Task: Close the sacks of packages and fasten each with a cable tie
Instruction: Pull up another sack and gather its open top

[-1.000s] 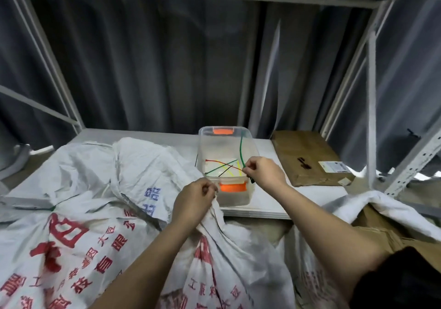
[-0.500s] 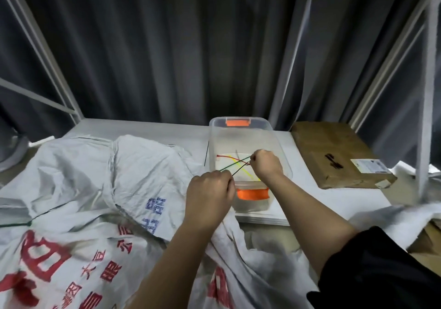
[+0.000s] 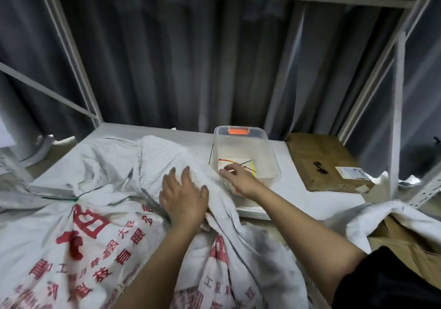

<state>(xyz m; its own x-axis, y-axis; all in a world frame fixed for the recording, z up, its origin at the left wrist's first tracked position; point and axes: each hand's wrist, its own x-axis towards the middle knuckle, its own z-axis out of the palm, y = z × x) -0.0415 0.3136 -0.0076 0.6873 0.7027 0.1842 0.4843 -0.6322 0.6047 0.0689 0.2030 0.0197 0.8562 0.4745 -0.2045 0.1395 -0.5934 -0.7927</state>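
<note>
We see a white woven sack with red printed characters (image 3: 100, 232) lying across the front edge of the white shelf board (image 3: 298, 189) and spilling toward us, its crumpled upper part (image 3: 152, 163) reaching toward the middle of the board. Our left hand (image 3: 185, 195) lies flat on that bunched cloth with the fingers spread wide and straight, gripping nothing. Our right hand (image 3: 241, 181) reaches over the near wall of a clear plastic tub with orange clips (image 3: 267, 148), which stands on the board right of the sack's top; the fingers are loosely bent and slightly apart, and we cannot tell whether they pinch anything. Inside the tub lie loose cable ties in red, green and yellow (image 3: 238, 165), just beyond the right fingertips. A green cable tie (image 3: 64, 198) is cinched round a gathered neck of sack cloth near the board's left front edge. A brown cardboard parcel with a white label (image 3: 327, 160) lies at the board's right edge, apart from the tub. A second white sack (image 3: 386, 215), its mouth open, stands below the board's right front corner.
</note>
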